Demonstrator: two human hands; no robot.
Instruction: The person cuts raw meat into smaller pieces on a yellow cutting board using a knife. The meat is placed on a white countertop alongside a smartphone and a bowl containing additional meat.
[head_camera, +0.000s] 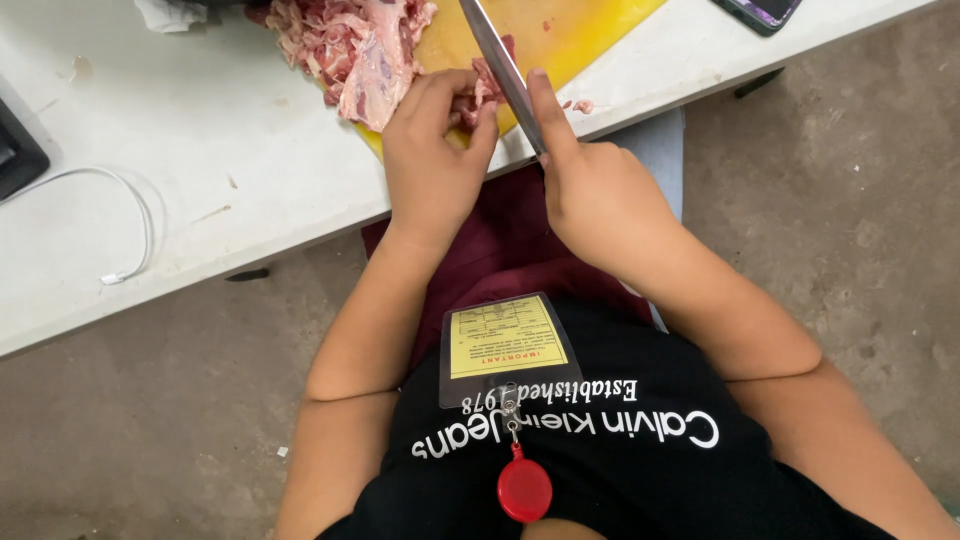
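My right hand grips a long steel knife, forefinger stretched along the blade's back. The blade runs up and left over a yellow cutting board. My left hand pinches a small piece of raw red meat at the board's near edge, right beside the blade. A larger heap of raw meat with pale fat lies on the board to the left of my hands.
The board rests on a white table. A white cable loops at left beside a dark device. A phone lies at top right. Bare concrete floor surrounds me; a yellow badge hangs on my chest.
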